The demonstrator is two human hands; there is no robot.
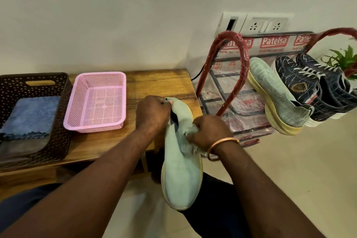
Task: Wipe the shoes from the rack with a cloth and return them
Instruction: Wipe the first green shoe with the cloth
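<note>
The person holds a mint-green shoe [181,176] just past the right front corner of the wooden table [160,83], heel up over the table's edge and toe pointing down toward their lap. The left hand [152,114] has its fingers curled tight and pinches the collar at the heel. The right hand [208,131], with a copper bangle [222,147] at the wrist, has its fingers closed round a bunched pale-green cloth [191,145] that is pressed against the shoe's upper beside the opening. Near the middle of the table stands a pink basket [96,100], and at the left end a dark brown basket [34,87] holds a folded blue cloth [31,116]. Beside the right end of the table stands the shoe rack [244,58], its red frame wrapped in plastic. On it rests the matching mint-green shoe [276,92], tilted with its yellow sole toward the table, and next to it a pair of dark navy sneakers [301,83]. A white switch panel [257,23] sits on the wall above the rack, and a green plant [343,58] shows at the far right.
</note>
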